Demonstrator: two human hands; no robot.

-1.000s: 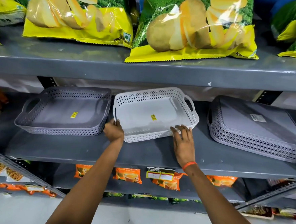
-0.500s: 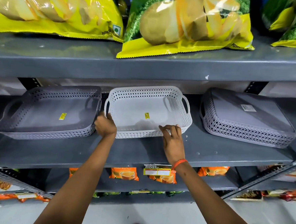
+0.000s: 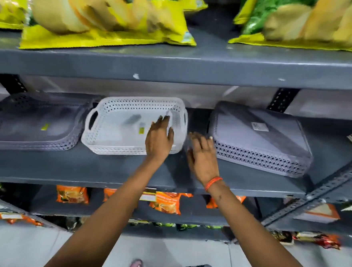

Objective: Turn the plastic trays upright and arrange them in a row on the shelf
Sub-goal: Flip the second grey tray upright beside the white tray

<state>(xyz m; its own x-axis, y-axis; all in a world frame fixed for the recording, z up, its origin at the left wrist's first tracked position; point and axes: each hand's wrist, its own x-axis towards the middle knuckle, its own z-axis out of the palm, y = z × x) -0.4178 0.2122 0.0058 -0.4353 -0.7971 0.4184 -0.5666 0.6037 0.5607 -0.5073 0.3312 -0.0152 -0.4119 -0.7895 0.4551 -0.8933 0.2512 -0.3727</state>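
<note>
Middle shelf is carrying three perforated plastic trays in a row: grey tray at left and white tray at centre are sitting upright, each empty apart from a small yellow sticker on its floor; the overturned grey tray at right is lying base-up, label showing. Left hand is hovering over the white tray's right end, fingers spread, gripping nothing. Right hand is reaching toward the overturned tray's near-left corner, fingers loosely open and empty; contact cannot be told through blur. Judged light, stiff, slightly flexing; best held by the rim or end handle cut-outs for flipping. Chip bags are occupying the shelf above
</note>
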